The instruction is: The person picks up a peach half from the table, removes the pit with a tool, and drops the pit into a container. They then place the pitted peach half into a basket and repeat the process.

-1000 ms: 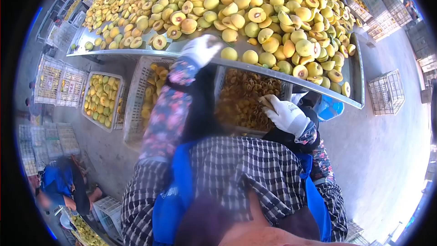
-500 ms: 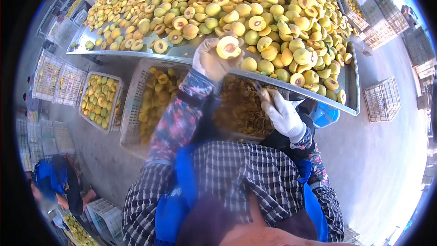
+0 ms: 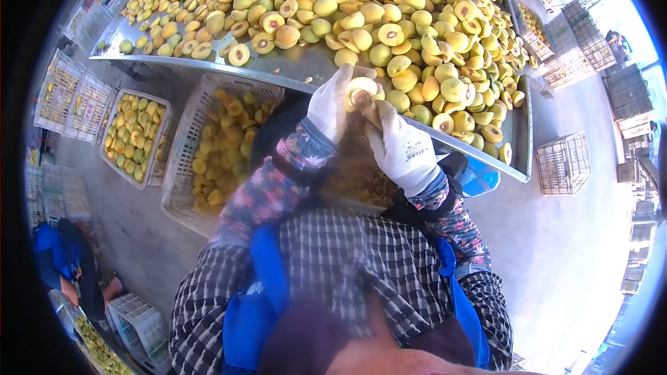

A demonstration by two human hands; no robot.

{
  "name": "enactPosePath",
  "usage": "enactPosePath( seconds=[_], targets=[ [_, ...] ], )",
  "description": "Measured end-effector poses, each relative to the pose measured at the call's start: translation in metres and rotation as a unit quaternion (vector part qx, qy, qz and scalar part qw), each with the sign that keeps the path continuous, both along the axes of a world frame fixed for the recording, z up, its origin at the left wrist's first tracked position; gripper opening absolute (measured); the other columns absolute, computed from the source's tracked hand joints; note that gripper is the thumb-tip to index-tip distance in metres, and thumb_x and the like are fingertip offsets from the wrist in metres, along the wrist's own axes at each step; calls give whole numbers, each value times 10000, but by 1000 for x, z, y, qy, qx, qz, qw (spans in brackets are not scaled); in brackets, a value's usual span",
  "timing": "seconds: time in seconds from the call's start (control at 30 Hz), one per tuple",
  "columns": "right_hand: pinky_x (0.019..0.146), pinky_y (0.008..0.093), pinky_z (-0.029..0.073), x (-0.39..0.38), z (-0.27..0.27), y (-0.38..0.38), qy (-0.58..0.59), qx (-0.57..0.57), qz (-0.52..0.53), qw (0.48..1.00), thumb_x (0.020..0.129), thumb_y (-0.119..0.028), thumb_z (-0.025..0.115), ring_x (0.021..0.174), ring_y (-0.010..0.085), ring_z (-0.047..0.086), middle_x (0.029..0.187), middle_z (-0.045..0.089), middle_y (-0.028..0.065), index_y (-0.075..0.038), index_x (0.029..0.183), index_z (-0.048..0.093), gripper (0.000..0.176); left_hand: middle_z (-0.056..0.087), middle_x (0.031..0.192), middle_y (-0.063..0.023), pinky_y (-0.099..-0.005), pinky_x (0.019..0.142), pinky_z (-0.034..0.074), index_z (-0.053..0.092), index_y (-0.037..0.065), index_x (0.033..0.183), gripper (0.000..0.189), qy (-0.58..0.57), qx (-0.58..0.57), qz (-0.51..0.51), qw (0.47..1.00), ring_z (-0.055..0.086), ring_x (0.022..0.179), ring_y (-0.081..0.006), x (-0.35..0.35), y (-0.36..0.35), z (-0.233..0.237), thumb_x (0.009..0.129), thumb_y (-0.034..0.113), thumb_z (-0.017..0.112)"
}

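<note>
My left hand [image 3: 329, 105], in a whitish glove, is closed around a peach half [image 3: 360, 90] with its cut face turned up, above the near edge of the table. My right hand [image 3: 405, 147], in a white knitted glove, has its fingertips against the cut face of that half. It is closed on a small metal tool, mostly hidden by the fingers now. Beyond both hands, many halved yellow peaches [image 3: 455, 90] are heaped on the metal table [image 3: 299, 82]. Below the hands, a crate of brown pits and scraps [image 3: 379, 184] is partly hidden.
A large crate [image 3: 182, 128] of peach halves stands left of my lap, and a smaller crate [image 3: 169, 107] of peaches lies further left. A blue bucket [image 3: 483, 177] is under the table at right. A wire-sided crate [image 3: 564, 163] stands on the floor. Another person [image 3: 73, 264] sits at lower left.
My right hand has come up and left from over the pit crate to the peach half. My left hand still holds the half, now slightly further right and lower. The view has shifted a little.
</note>
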State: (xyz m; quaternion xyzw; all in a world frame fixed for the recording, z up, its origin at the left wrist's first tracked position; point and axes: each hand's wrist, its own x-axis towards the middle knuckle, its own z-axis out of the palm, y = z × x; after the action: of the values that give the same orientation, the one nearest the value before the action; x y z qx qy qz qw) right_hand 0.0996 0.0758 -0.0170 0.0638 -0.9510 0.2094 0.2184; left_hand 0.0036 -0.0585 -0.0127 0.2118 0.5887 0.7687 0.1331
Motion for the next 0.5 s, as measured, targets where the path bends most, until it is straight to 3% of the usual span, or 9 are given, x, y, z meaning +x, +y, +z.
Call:
enactPosePath(
  seconds=[0.13,0.23,0.33,0.43,0.5],
  targets=[
    [580,396,522,1,0,4,1,38,15,999,880,-235,606,693,317,642,856,643,146,-40,1199,496,390,681,941,-91,-258,773,507,631,-10,1038,472,-75,-11,-16,997,633,842,-135,1,1,4,1043,364,342],
    [651,434,524,4,-6,9,-41,70,13,997,869,-204,629,750,361,655,850,651,195,-15,1264,466,466,666,912,-74,-249,745,501,648,1,991,485,-160,4,-43,986,619,804,-117,-4,5,-8,1041,380,350],
    [603,407,520,8,-17,13,-61,118,8,991,872,-220,608,737,339,645,873,644,158,-30,1199,495,395,654,899,-62,-249,739,497,621,-3,1056,450,-192,-50,-119,973,612,787,-115,-17,2,-20,1037,378,382],
    [636,422,514,8,-15,9,-35,-30,14,999,872,-195,614,745,357,642,880,642,172,-30,1190,497,377,644,942,-67,-241,766,483,574,-7,1151,418,-119,3,-174,978,601,831,-113,-24,0,-29,1032,362,417],
    [669,419,500,9,-7,5,-16,-163,31,986,886,-161,614,755,357,635,875,636,182,-18,1155,512,321,638,981,-75,-241,786,474,538,-11,1201,403,22,44,-80,996,592,869,-116,-13,5,-21,1031,337,427]
  ],
)
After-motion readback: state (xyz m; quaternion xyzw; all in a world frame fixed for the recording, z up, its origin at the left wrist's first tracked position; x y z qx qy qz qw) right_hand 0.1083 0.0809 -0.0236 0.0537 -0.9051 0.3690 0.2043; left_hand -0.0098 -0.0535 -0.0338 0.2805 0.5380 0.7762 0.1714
